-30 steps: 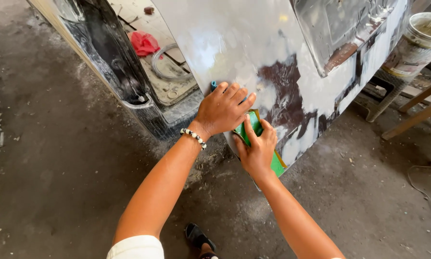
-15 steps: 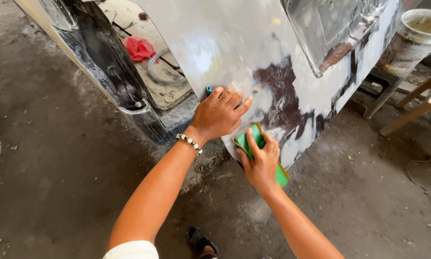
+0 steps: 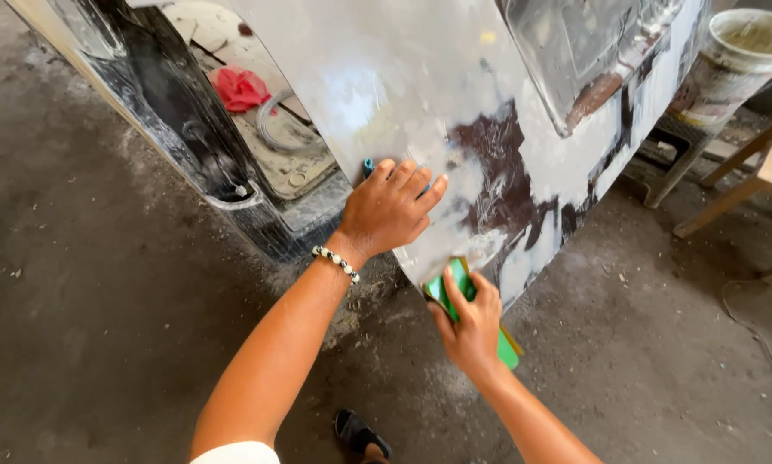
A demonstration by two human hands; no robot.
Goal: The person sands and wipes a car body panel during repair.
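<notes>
At mid-frame my left hand [image 3: 390,209] lies flat on the car panel [image 3: 420,94] while my right hand [image 3: 470,322] grips the green sanding block [image 3: 455,283] at its lower edge, where I judge a tilt could gouge the filler.

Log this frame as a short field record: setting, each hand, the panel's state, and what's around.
Setting: grey concrete floor, seen from above
Panel: vehicle body panel, pale grey filler with dark brown patches showing through
Left hand: flat on the panel, a blue object partly hidden beneath the fingers; beaded bracelet on the wrist
Right hand: pressing a green sanding block at the panel's lower edge
Around: red cloth inside the open body, white bucket, wooden frame, dark sandal
</notes>
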